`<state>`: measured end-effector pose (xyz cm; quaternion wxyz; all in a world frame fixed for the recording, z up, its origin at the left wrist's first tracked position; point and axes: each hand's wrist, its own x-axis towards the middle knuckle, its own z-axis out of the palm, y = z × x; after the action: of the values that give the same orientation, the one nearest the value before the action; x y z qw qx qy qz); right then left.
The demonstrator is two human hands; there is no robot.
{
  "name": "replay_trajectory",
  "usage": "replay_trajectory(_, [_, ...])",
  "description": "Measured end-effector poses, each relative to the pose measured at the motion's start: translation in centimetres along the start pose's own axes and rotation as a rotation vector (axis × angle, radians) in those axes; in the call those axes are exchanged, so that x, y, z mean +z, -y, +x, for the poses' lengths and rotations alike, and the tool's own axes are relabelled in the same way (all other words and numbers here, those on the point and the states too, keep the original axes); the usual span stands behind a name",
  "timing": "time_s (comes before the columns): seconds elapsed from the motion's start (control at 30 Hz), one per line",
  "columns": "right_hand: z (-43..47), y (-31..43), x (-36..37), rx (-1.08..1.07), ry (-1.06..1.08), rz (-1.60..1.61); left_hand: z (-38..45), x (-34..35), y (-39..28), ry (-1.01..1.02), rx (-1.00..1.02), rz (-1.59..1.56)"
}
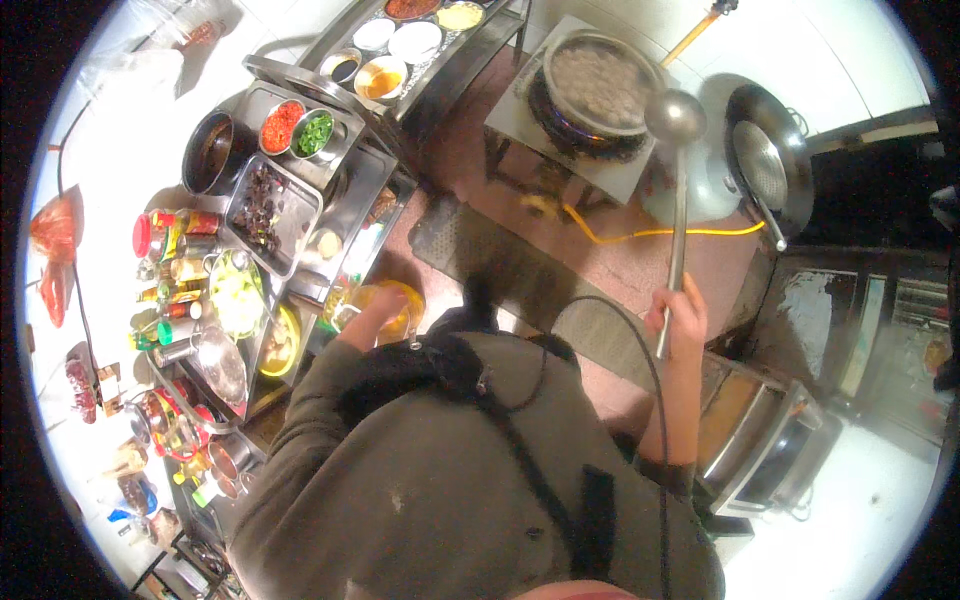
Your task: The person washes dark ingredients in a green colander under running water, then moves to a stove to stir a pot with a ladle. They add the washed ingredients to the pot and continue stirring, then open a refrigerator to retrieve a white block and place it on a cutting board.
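My right hand (681, 311) is closed around the long handle of a metal ladle (676, 118). The ladle's bowl is raised at the right edge of a wide pot (600, 82) of bubbling, grey-brown liquid, which sits on a lit burner. On the other side, my left hand (388, 301) is at a yellowish container (414, 300) low beside the shelving, close to my body. Blur and overlap hide its fingers, so whether it grips the container cannot be told.
A black wok (796, 180) with a perforated strainer (759, 161) stands at the right. A yellow hose (622, 238) crosses below the stove. At left are a metal tray of dark food (292, 247), bowls of chopped red (282, 126) and green (313, 135) ingredients, and several bottles.
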<state>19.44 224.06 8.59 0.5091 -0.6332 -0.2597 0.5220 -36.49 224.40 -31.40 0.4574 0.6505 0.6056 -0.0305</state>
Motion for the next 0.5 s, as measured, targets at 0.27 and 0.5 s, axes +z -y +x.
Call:
replay_trajectory(0.27, [9.8, 0.8, 6.1, -0.230, -0.073, -0.210, -3.9, -1.5, 2.2, -0.130, -0.381, -0.358])
replay_trajectory(0.5, [18.7, 0.8, 4.1, 0.141, 0.112, -0.274, -9.5, 1.8, -4.6, -0.235, -0.482, -0.544])
